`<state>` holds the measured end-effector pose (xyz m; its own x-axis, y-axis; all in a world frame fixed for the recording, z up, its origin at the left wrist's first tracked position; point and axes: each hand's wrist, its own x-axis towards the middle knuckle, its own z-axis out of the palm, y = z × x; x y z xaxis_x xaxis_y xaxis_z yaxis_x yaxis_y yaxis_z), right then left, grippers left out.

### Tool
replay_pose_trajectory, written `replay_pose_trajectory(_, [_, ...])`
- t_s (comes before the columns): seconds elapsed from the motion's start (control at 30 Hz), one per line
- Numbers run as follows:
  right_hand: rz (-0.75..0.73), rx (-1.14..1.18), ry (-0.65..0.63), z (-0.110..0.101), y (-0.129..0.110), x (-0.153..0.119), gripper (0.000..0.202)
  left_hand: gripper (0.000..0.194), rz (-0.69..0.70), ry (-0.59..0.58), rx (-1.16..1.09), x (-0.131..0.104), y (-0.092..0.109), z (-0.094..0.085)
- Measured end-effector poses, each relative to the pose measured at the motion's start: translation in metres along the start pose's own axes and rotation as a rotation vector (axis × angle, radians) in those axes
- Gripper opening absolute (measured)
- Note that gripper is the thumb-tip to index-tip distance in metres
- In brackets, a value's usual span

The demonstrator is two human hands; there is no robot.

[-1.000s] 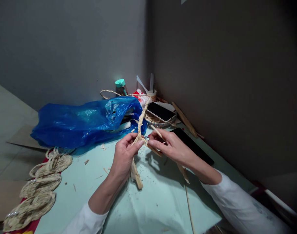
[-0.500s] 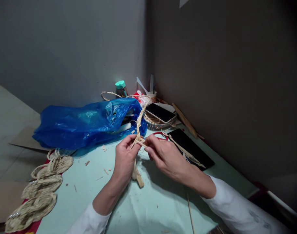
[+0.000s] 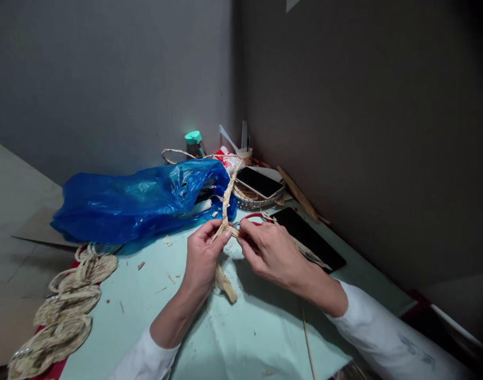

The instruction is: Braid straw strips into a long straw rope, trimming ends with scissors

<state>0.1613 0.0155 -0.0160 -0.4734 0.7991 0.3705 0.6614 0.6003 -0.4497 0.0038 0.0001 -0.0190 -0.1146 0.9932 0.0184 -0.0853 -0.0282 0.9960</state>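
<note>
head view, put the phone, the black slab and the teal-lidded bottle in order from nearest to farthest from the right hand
From the right hand:
1. black slab: just beyond it, to the right
2. phone: farther back, on the round container
3. teal-lidded bottle: back left, behind the blue bag

At the centre, the braided cord (image 3: 226, 201) is showing rough, matt, straw-like fibre. Left of centre, the bag (image 3: 142, 196) is gleaming in glossy, crinkled plastic, while right of centre the phone (image 3: 260, 181) is presenting a smooth, glassy screen.
</note>
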Motion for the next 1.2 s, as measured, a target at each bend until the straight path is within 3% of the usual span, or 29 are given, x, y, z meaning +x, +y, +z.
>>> replay_pose_trajectory(0.17, [0.005, 0.178, 0.109, -0.002, 0.002, 0.003, 0.02, 0.02, 0.005, -0.008, -0.029, -0.002, 0.0, 0.002])
replay_pose_trajectory(0.33, [0.077, 0.577, -0.154, 0.004, 0.005, 0.008, 0.029, 0.018, 0.025, -0.058, -0.011, -0.004, -0.002, 0.004])
replay_pose_trajectory(0.5, [0.087, 0.443, -0.071, 0.019, 0.004, 0.008, 0.022, 0.009, 0.113, 0.087, 0.216, -0.003, -0.008, 0.007])
replay_pose_trajectory(0.6, [0.07, 0.349, -0.011, 0.025, 0.001, 0.006, 0.024, 0.015, 0.141, 0.14, 0.244, -0.004, -0.011, 0.009])
replay_pose_trajectory(0.8, [0.102, 0.329, 0.045, 0.02, 0.0, 0.006, 0.025, 0.019, 0.125, 0.071, 0.222, -0.004, -0.007, 0.007])
replay_pose_trajectory(1.0, [0.133, 0.456, 0.112, 0.011, 0.002, 0.008, 0.022, 0.015, 0.051, -0.084, 0.107, 0.0, 0.008, 0.001])
replay_pose_trajectory(1.1, [0.167, 0.551, 0.11, 0.01, 0.003, 0.009, 0.02, 0.015, 0.03, -0.107, 0.208, 0.003, 0.014, -0.001])
replay_pose_trajectory(1.2, [0.184, 0.636, 0.096, 0.009, 0.005, 0.01, 0.019, 0.011, 0.128, -0.088, 0.441, 0.004, 0.018, -0.003])
